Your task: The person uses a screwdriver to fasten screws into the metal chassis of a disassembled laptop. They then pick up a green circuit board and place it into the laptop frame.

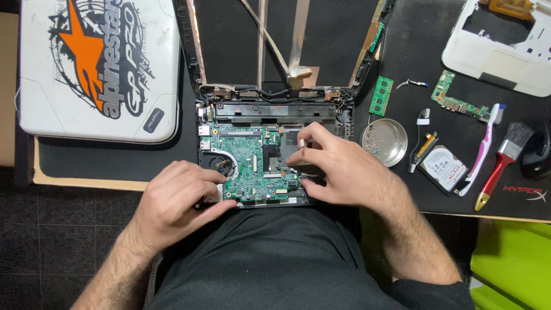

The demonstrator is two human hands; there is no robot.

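An opened laptop lies in front of me, its green motherboard (249, 163) bare inside the black base (270, 109). My left hand (178, 198) rests on the board's near left corner, beside the round fan and copper heat pipe (225, 162); its fingers curl over the edge. My right hand (336, 169) is on the board's right part, thumb and fingers pinching at a small dark part there. What it pinches is hidden by the fingers. The empty screen lid (229, 34) lies flat behind the base.
A white laptop lid with an orange star sticker (97, 63) lies at the back left. To the right are a memory stick (380, 96), a round metal dish with screws (383, 142), a hard drive (443, 167), a small circuit board (459, 103), a toothbrush (482, 150), a red-handled brush (502, 163) and a white casing (505, 51).
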